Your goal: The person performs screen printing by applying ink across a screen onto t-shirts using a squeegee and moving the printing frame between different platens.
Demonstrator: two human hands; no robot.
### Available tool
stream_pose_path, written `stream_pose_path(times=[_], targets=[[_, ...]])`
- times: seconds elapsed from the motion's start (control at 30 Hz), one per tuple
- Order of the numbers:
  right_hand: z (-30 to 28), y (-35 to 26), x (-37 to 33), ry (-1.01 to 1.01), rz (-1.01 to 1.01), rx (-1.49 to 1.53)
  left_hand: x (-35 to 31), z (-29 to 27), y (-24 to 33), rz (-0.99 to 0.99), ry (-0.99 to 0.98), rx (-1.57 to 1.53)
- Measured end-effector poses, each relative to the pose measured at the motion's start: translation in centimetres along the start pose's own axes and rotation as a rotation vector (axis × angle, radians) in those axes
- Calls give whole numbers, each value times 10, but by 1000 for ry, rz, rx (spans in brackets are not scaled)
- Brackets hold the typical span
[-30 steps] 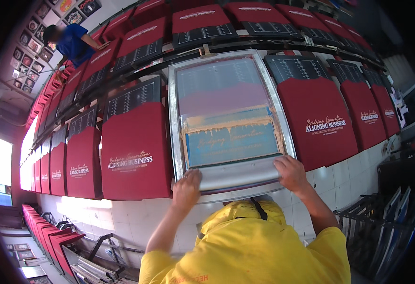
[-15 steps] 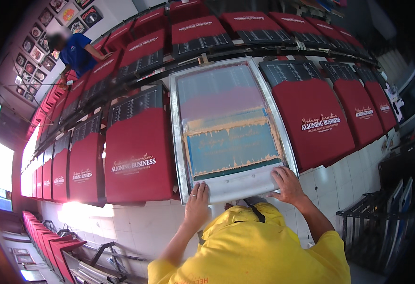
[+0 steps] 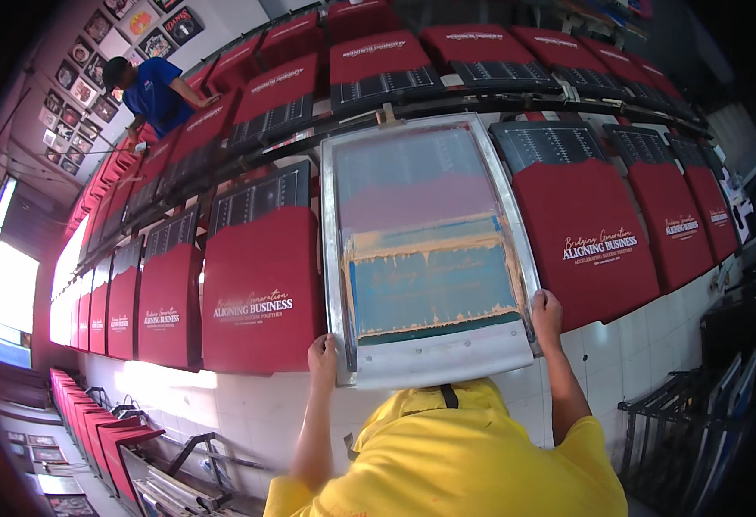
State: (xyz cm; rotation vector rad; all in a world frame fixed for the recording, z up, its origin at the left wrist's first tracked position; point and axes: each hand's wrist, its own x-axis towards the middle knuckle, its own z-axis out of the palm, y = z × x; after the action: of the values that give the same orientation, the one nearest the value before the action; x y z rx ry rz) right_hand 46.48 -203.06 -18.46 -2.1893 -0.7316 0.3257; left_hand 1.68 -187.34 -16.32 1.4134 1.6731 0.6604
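Observation:
A silk-screen printing frame (image 3: 500, 177), silver-edged with see-through mesh, lies over a dark board with red fabric that shows through it. Tan smears border the blue stencil (image 3: 434, 284) in the mesh. A pale strip (image 3: 442, 355) spans the frame's near end. My left hand (image 3: 323, 351) is closed at the frame's near left corner, thumb up. On the right side rail, somewhat farther up, my right hand (image 3: 547, 314) is closed in the same way. The fingers of both are partly hidden.
Red fabric pieces with white print cover boards on both sides, such as one at left (image 3: 261, 280) and one at right (image 3: 584, 224). Across the rack, a person in a blue shirt (image 3: 155, 90) stands at the far left. A metal rack (image 3: 688, 405) is at lower right.
Both my hands have moved from the frame's near end outward to its side rails. The view has shifted slightly. The frame still lies over the same board.

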Motion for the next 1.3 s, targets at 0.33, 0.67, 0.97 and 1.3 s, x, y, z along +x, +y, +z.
stream_pose_path(times=[0.33,0.67,0.97,1.3], targets=[[-10,-9,-11,-1,80,53,5,-15,0,48,100,-208],[85,-92,-103,11,89,118,52,-155,-58,61,159,-132],[193,-202,-207,-68,22,79,94,-300,-134,4,248,12],[257,-244,-222,-36,-134,81,143,-356,-162,24,221,54]])
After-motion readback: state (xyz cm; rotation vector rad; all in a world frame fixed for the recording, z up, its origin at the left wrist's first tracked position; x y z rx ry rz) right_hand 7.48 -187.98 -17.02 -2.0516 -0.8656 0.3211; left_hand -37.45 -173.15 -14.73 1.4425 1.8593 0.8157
